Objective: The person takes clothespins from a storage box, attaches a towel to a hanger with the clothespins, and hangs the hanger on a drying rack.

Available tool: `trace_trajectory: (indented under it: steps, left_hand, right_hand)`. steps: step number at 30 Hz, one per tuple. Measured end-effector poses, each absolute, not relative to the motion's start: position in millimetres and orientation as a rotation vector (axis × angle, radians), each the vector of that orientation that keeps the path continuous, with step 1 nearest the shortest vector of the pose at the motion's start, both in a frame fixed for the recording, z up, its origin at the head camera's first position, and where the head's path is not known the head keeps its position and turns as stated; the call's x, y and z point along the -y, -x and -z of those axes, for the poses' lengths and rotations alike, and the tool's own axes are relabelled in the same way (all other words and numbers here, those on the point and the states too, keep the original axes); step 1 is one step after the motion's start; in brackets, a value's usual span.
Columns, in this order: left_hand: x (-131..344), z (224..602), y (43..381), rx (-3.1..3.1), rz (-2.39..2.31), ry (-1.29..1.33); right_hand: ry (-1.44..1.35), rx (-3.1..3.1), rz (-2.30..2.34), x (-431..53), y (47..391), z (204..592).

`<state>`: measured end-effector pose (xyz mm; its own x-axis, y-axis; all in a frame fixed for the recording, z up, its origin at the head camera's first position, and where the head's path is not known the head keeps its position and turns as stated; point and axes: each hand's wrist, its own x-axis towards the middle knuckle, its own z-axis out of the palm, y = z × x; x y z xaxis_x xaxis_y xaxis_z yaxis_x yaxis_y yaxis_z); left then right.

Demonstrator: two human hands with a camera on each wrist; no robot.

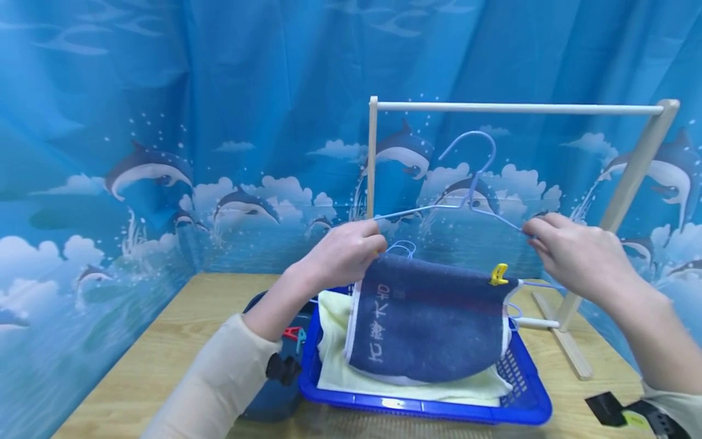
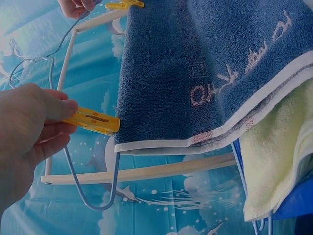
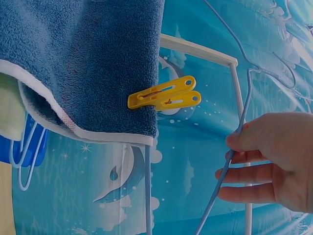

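A blue wire hanger [image 1: 473, 194] is held up, and a dark blue towel [image 1: 428, 323] with white edging and lettering hangs folded over its lower bar. At the towel's left corner my left hand [image 1: 351, 253] pinches a yellow clothespin [image 2: 95, 121], whose tip is on the towel's edge. My right hand [image 1: 581, 256] grips the hanger's right sloping arm between thumb and fingers. Near the towel's right corner a second yellow clothespin [image 3: 161, 95] is clamped, apart from my right hand. The hanger's hook points up and touches nothing.
Below the towel, a blue basket [image 1: 395, 405] holds a pale yellow towel [image 1: 334, 341] and blue hangers. A dark bin [image 1: 274, 396] with a red clothespin [image 1: 294, 333] stands left. Behind rises a wooden rack with a white rail [image 1: 515, 108] on the table [image 1: 159, 341].
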<state>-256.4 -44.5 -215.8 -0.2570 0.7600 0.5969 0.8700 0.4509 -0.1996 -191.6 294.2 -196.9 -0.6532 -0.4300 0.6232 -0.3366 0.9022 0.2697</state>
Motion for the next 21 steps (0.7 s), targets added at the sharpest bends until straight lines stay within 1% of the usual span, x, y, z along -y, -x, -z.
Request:
trace_trajectory:
  steps: [6, 13, 21]
  left_hand:
    - [42, 218, 256, 2.016, 0.223, 1.357]
    - [41, 224, 256, 2.074, 0.197, 1.286]
    - [39, 228, 259, 1.991, 0.225, 1.218]
  right_hand:
    - [-0.569, 2.303, 0.176, -295, 192, 198]
    - [-0.599, 2.272, 0.192, -293, 193, 199]
    - [-0.638, 2.231, 0.195, -294, 194, 198]
